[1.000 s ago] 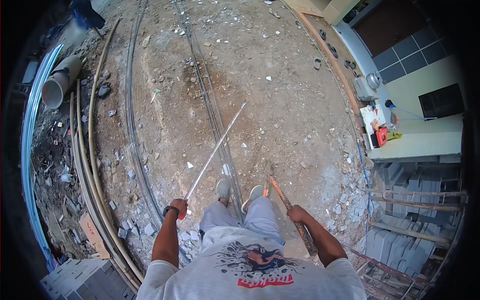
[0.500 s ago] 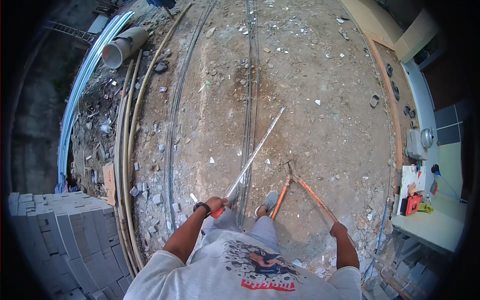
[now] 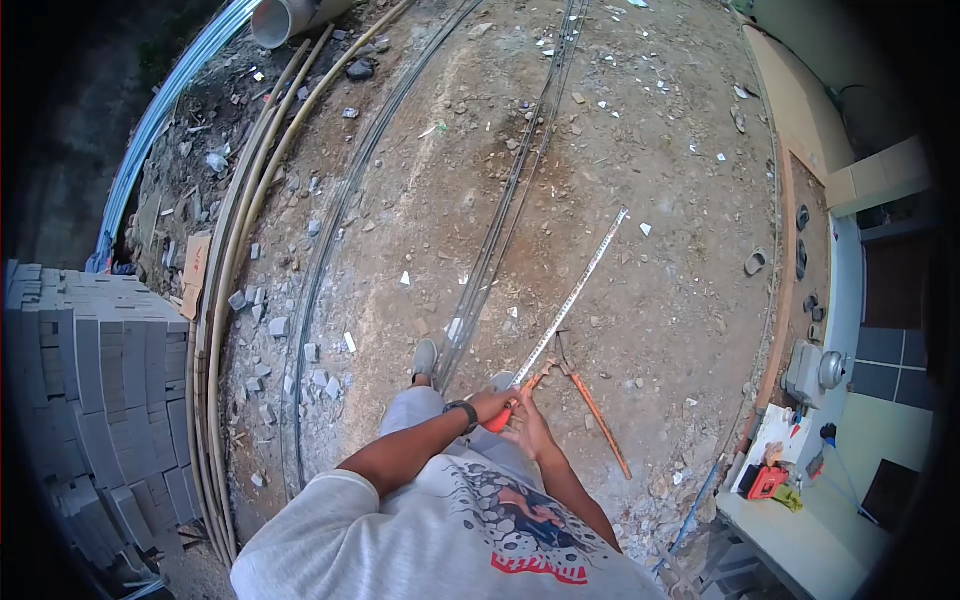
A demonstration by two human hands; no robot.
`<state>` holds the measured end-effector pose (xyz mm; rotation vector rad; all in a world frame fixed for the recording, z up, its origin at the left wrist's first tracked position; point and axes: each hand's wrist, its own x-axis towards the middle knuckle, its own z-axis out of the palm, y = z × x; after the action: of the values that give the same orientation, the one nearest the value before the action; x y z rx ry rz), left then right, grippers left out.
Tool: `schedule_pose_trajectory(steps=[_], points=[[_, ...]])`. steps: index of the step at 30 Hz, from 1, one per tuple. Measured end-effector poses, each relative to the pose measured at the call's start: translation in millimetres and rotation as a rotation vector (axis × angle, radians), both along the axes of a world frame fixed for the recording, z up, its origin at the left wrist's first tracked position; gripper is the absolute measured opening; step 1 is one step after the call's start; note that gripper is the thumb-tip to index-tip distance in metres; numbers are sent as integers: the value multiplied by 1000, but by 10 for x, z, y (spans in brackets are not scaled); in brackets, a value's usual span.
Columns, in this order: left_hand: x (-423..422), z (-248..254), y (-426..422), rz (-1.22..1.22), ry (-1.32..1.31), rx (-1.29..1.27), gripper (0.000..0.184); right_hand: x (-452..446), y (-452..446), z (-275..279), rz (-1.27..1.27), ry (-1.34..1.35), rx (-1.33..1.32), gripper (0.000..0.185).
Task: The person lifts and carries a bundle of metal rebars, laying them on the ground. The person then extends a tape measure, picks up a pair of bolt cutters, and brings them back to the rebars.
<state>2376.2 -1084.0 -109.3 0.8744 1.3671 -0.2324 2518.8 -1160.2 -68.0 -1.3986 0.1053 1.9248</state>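
Note:
My left hand (image 3: 490, 404), with a dark watch at its wrist, is closed around a red tape measure (image 3: 497, 420). The white tape blade (image 3: 572, 295) stretches out from it, up and to the right above the dirt. Right beside the case is my right hand (image 3: 535, 432), its fingers apart and its fingertips at the case and the near end of the blade; whether they touch is hard to make out. A bolt cutter with orange handles (image 3: 598, 424) rests on the ground ahead of my right hand, its other handle partly hidden behind the hands.
Long steel bars (image 3: 518, 170) run along the dirt, with more bars (image 3: 345, 185) further left. Bamboo poles (image 3: 212, 380) and stacked grey blocks (image 3: 110, 370) line the left side. A ledge (image 3: 800, 520) at right carries a red box (image 3: 767, 483). Rubble is scattered about.
My right hand has let go of the bolt cutter handle and come over to the tape measure. The tape and left hand have shifted right in view. The camera has turned.

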Motion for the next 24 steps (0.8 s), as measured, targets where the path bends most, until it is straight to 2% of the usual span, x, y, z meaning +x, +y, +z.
schedule_pose_trajectory(steps=[2, 4, 6, 9, 11, 12, 14, 16, 17, 19, 22, 24], points=[[-7, -528, -205, 139, -219, -125, 83, -72, 88, -181, -35, 94, 84, 57], [-54, -1082, -413, 80, -255, 28, 82, 75, -33, -435, 143, -122, -16, 53], [-87, -949, -407, -104, -311, 459, 83, 291, -121, -791, 283, -303, -71, 51], [-260, 447, 76, -248, -14, 182, 82, 568, -325, -1264, 409, -499, -137, 54], [-712, -289, -198, -173, 127, 288, 80, 698, -452, -1436, 474, -620, -218, 64], [-931, -424, -206, -152, 124, 271, 77, 750, -505, -1524, 537, -668, -207, 68], [-1322, -488, -249, -89, 120, 272, 74, 810, -593, -1649, 661, -768, -180, 76], [-1578, -483, -271, -4, 115, 318, 73, 764, -567, -1360, 733, -876, -151, 81], [-1583, -443, -222, 29, 136, 299, 75, 730, -510, -1195, 766, -934, -135, 84], [-1544, -218, -82, 93, 172, 258, 80, 683, -560, -1100, 843, -888, -56, 85], [-1013, 557, 454, 171, 133, 451, 83, 600, -729, -917, 976, -881, 96, 82], [-684, 808, 789, 323, 48, 648, 89, 541, -795, -826, 1033, -846, 191, 82]])
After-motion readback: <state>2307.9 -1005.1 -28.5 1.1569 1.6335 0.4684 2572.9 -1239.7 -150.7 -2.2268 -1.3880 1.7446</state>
